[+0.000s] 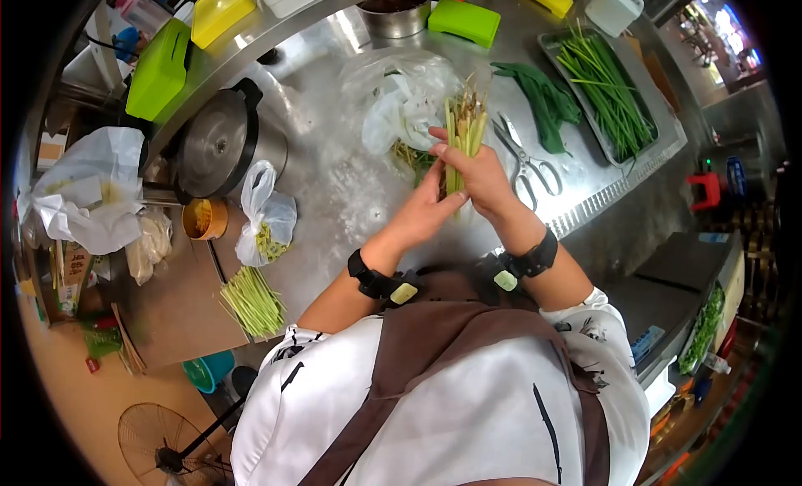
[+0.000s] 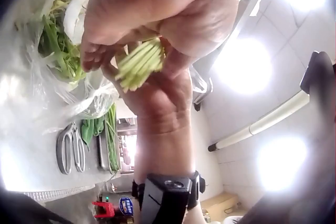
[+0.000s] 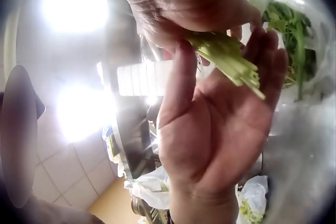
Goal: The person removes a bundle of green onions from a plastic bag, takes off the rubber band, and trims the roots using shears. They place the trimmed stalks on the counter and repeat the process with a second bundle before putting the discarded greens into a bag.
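Note:
My right hand (image 1: 485, 175) grips an upright bundle of pale green vegetable stalks (image 1: 465, 131), some with brownish upper tips. In the left wrist view, the cut lower ends of the stalks (image 2: 139, 65) show between the two hands. My left hand (image 1: 422, 209) is cupped at the lower end of the bundle. The right wrist view shows its palm (image 3: 215, 129) spread, thumb on one side of the stalks and fingers on the other. Loose greens (image 1: 411, 159) lie just behind the hands, beside a clear plastic bag (image 1: 401, 98). Metal scissors (image 1: 525, 162) lie right of the right hand.
At right is a metal tray (image 1: 668, 139) with long green stalks, and dark green leaves (image 1: 543, 106) lie beside it. Leftward are a lidded pot (image 1: 221, 144), a tied plastic bag (image 1: 266, 210), an orange-brown pan (image 1: 215, 220) and cut stalks (image 1: 253, 302). A metal pot (image 1: 397, 18) stands at the back.

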Available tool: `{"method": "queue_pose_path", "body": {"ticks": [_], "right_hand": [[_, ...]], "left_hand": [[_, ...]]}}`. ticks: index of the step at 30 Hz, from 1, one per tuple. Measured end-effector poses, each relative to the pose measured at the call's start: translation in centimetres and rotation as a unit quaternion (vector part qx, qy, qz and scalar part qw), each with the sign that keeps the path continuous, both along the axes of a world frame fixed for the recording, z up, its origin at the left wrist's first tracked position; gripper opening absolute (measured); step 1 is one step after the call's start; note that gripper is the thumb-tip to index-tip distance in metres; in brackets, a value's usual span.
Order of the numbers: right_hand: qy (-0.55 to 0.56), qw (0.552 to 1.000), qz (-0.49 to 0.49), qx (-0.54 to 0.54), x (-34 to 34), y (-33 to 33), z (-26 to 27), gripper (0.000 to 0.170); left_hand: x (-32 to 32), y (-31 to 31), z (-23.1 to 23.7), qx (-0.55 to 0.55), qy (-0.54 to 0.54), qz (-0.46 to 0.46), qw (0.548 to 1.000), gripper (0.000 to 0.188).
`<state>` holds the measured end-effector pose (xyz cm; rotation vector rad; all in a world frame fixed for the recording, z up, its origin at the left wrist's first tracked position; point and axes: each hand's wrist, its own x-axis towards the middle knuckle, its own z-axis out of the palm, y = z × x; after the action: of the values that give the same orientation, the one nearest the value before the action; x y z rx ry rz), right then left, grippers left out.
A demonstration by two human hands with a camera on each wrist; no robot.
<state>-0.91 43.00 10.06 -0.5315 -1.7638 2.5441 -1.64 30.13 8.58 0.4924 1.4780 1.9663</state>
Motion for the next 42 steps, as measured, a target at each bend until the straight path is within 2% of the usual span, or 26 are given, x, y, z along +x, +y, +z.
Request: {"method": "queue_pose_path", "body": {"ticks": [3,5,6,8,11,16,17,18,21,25,27,30,32,35,42], "right_hand": [[0.042,0.999,-0.009,0.014,0.6,-0.8,0.0,0.039],[-0.013,0.998,0.051,0.045,1.0,-0.9,0.2,0.045],[-0.014,0.998,0.048,0.046,1.2,-0.9,0.6,0.045],[-0.090,0.981,0.171,0.017,1.5,-1.0,1.6,0.052],[-0.037,0.985,0.170,0.010,1.2,-1.8,-0.5,0.053],[-0.007,0.974,0.219,0.051,0.1,-1.8,-0.6,0.051],[0.040,0.988,0.095,0.115,-0.3,-2.0,-1.3,0.051],[0.089,0.980,-0.032,0.175,-0.7,-2.1,-1.4,0.050],[0.148,0.969,-0.018,0.195,-1.4,-0.9,-0.3,0.046],[0.146,0.976,0.008,0.163,-2.6,0.1,0.6,0.043],[0.044,0.992,0.091,0.072,-3.0,0.8,1.5,0.036],[0.012,0.989,0.150,-0.006,-3.3,1.4,1.9,0.028],[0.013,0.985,0.174,-0.010,-3.4,1.9,1.9,0.026],[0.010,0.979,0.203,-0.024,-3.6,2.4,1.5,0.023],[0.012,0.975,0.221,-0.038,-2.8,3.5,2.0,0.020]], "left_hand": [[-0.2,-0.7,0.5,-0.025,0.013,-0.030,0.999,0.046],[-1.3,-1.9,-0.2,-0.067,-0.076,-0.130,0.986,0.035],[-1.2,-2.1,-0.1,-0.066,-0.077,-0.133,0.986,0.035],[-0.7,-2.4,0.1,0.060,-0.190,-0.118,0.973,0.025],[-0.3,-3.2,-0.9,0.082,-0.222,-0.100,0.966,0.023],[-0.3,-5.1,0.3,0.116,-0.257,-0.039,0.959,0.020],[-0.2,-5.4,0.5,0.121,-0.261,-0.022,0.957,0.019],[-0.2,-5.6,0.5,0.123,-0.257,-0.007,0.959,0.019],[0.1,-5.5,0.7,0.111,-0.250,0.018,0.962,0.022],[0.9,-4.3,1.4,0.121,-0.265,0.027,0.956,0.030],[1.3,-3.9,1.6,0.115,-0.263,0.033,0.957,0.032],[1.6,-3.5,1.4,0.121,-0.250,0.039,0.960,0.034],[1.6,-3.4,1.5,0.115,-0.224,0.013,0.968,0.038],[2.1,-2.3,2.1,0.078,-0.232,0.053,0.968,0.041],[2.4,-1.0,2.0,0.080,-0.235,0.067,0.966,0.042]]}}
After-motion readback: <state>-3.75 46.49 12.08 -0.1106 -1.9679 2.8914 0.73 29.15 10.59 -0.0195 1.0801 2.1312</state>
